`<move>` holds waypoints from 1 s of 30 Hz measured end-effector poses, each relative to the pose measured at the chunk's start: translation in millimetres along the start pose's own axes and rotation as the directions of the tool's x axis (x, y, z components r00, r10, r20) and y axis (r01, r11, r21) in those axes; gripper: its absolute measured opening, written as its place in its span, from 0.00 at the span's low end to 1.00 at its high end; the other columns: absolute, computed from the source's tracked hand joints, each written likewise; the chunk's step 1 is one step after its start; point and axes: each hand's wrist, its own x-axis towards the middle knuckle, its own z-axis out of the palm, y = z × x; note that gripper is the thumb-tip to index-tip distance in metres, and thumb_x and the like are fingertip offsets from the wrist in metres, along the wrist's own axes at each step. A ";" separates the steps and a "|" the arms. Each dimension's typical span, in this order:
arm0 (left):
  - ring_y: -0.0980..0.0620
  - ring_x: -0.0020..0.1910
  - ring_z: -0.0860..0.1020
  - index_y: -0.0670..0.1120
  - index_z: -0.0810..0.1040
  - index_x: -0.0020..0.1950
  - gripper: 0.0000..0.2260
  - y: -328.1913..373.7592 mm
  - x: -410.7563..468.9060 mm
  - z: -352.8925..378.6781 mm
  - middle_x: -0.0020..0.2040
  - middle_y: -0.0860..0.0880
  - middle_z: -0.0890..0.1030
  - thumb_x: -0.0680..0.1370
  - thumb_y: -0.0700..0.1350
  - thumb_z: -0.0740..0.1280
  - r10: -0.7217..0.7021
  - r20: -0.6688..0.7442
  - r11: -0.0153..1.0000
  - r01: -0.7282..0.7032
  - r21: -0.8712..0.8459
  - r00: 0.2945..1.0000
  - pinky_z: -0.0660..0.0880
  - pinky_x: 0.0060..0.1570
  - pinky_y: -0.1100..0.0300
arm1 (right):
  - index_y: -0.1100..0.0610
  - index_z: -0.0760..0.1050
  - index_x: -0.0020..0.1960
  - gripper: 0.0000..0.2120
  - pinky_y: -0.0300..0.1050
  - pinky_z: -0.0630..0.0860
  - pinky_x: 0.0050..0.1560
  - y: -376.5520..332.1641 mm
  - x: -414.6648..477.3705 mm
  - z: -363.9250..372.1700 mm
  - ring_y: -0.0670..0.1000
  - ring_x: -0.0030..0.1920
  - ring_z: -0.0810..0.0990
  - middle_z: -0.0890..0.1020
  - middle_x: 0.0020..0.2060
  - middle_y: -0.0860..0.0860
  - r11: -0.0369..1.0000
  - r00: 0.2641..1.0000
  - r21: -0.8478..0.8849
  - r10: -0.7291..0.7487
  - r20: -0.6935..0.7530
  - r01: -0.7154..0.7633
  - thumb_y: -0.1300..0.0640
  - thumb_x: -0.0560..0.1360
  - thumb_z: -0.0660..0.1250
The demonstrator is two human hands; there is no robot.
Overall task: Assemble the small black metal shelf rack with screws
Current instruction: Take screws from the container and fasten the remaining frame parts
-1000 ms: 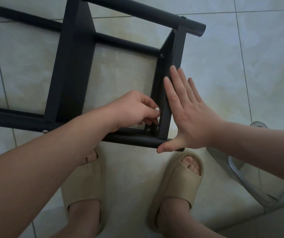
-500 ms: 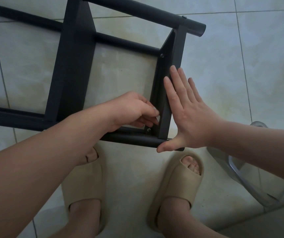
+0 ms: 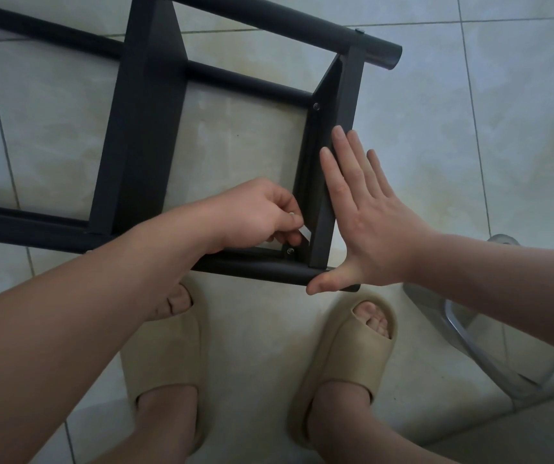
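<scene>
The black shelf rack [image 3: 141, 128] lies on the tiled floor [image 3: 436, 128]. My left hand [image 3: 259, 212] pinches a small metal piece [image 3: 291, 214] beside its corner screw [image 3: 290, 251]; my right hand [image 3: 369, 216] presses its end panel [image 3: 346, 102], fingers straight.

I've got the rack [image 3: 148, 128] lying on the floor [image 3: 436, 145], just ahead of both feet. End panel [image 3: 334, 155] sits at its right end, btwn far tube [image 3: 269, 18] & near tube [image 3: 262, 266]. Right hand [image 3: 369, 222] flat on panel's outer face, thumb at near tube's end. Left hand [image 3: 259, 212] inside the near-right corner, fingers [image 3: 285, 199] pinching a small metal piece [image 3: 291, 214] just above a screw [image 3: 290, 251].
</scene>
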 end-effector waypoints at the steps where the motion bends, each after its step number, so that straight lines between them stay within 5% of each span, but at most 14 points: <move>1: 0.61 0.35 0.79 0.49 0.79 0.42 0.08 -0.4 -0.6 -1.1 0.36 0.52 0.85 0.81 0.42 0.66 0.009 0.005 1.000 -0.009 0.020 1.000 0.74 0.44 0.60 | 0.66 0.37 0.81 0.71 0.68 0.44 0.78 -0.1 0.0 -0.1 0.64 0.80 0.34 0.37 0.80 0.64 1.000 1.000 0.000 0.001 0.001 -0.001 0.13 0.60 0.49; 22: 0.55 0.43 0.83 0.50 0.81 0.41 0.08 -9.0 -6.4 -8.6 0.39 0.54 0.86 0.80 0.43 0.68 0.005 0.142 0.974 -0.037 0.221 0.990 0.76 0.50 0.55 | 0.65 0.36 0.81 0.71 0.68 0.43 0.78 -0.5 0.2 -0.4 0.64 0.80 0.34 0.36 0.80 0.64 1.000 1.000 0.008 0.004 0.006 -0.004 0.13 0.61 0.50; 30: 0.63 0.29 0.74 0.55 0.79 0.39 0.09 -10.7 -4.1 -8.6 0.30 0.61 0.78 0.80 0.48 0.68 -0.033 0.190 0.927 -0.041 0.373 0.981 0.69 0.39 0.58 | 0.65 0.36 0.81 0.71 0.68 0.43 0.78 -0.8 0.6 0.7 0.64 0.80 0.34 0.37 0.80 0.64 1.000 1.000 0.009 -0.001 -0.004 0.001 0.13 0.61 0.50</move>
